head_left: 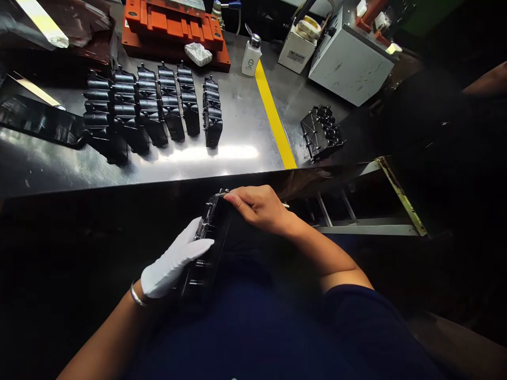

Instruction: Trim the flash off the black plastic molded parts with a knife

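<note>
A long black moulded plastic part point(216, 232) with small metal pins along one edge is held tilted in front of my body, below the bench edge. My left hand point(174, 261), in a white glove, wraps round its lower middle, thumb across the near face. My bare right hand point(259, 207) grips the part's upper end, thumb and fingers closed at the corner. The part's lower end fades into dark shadow. On the bench above stands a row of several similar black parts point(148, 105), with one more part point(213, 111) at the row's right end.
The metal bench point(237, 132) carries an orange fixture point(174, 31) with a crumpled white wad point(198, 54), a white pump bottle point(251, 55), yellow tape point(273, 116), a small box point(297, 47), a grey metal box point(348, 58) and another black part point(322, 132). A metal frame point(372, 230) stands below right.
</note>
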The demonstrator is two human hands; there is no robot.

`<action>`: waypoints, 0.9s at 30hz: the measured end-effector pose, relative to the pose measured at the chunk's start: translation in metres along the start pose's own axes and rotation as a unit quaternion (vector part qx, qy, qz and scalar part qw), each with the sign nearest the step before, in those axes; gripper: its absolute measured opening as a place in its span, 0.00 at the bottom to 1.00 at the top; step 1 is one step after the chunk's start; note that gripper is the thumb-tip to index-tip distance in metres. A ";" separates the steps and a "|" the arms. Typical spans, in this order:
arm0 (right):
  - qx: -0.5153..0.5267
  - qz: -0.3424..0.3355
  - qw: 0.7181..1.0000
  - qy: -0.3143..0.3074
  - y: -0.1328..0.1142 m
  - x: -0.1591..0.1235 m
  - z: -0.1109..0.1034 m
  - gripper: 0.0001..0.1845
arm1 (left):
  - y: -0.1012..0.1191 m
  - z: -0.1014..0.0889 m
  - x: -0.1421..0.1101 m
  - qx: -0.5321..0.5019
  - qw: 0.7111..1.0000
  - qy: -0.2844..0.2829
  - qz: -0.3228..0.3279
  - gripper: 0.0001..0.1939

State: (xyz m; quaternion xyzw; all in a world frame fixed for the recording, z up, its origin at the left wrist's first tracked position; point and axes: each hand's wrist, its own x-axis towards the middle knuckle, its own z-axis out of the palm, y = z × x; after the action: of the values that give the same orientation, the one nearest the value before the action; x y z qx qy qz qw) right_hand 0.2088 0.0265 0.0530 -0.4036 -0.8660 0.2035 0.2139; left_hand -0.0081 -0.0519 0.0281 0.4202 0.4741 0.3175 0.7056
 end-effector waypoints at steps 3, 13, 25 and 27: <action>-0.006 -0.022 1.000 -0.018 0.002 -0.002 -0.003 0.27 | -0.001 0.000 0.002 0.021 1.000 -0.007 -0.006 0.28; -0.053 -0.136 0.986 0.086 0.003 -0.005 -0.019 0.28 | -0.023 0.008 0.013 0.150 0.933 0.295 0.142 0.42; -0.144 -0.210 0.966 0.046 0.004 -0.012 -0.021 0.33 | -0.036 0.002 0.011 0.241 0.908 0.264 0.221 0.33; -0.142 -0.223 0.963 0.045 0.004 -0.012 -0.022 0.33 | -0.036 0.002 0.011 0.220 0.923 0.240 0.203 0.34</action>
State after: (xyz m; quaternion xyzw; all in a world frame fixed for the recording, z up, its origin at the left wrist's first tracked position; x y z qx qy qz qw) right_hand 0.2298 0.0235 0.0668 -0.2353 -0.9436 0.0070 0.2327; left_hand -0.0008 -0.0588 -0.0082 0.5634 0.5919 0.4331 0.3802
